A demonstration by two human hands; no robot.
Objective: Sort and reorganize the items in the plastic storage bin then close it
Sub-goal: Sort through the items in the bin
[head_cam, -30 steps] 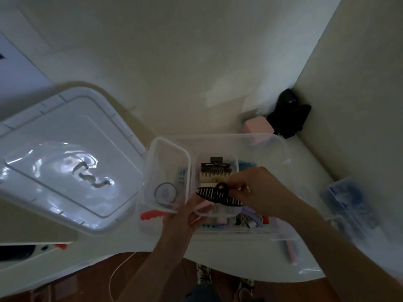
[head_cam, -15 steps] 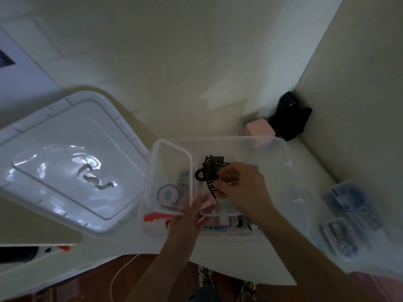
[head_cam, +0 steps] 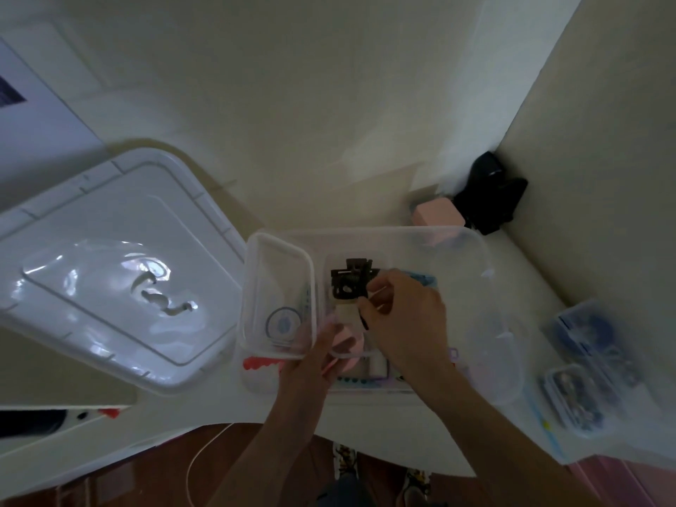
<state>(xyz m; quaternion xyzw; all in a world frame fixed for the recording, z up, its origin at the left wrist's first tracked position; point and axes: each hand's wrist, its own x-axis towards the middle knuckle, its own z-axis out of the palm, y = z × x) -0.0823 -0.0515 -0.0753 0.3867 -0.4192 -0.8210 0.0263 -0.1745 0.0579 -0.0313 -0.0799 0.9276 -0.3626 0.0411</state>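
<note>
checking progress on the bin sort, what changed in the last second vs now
The right hand carried the black hair clip from in front of the small inner containers up and away from the person, down among the dark clips in the middle container; it still pinches it. The left hand still holds the small clear container. The bin lid has not moved.

Black hair clip (head_cam: 349, 283); clear bin (head_cam: 486, 323); white lid (head_cam: 109, 250); pink box (head_cam: 437, 212).

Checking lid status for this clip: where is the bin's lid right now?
In the head view the lid lies off the bin, flat on the surface to its left, beside the small clear container.
</note>
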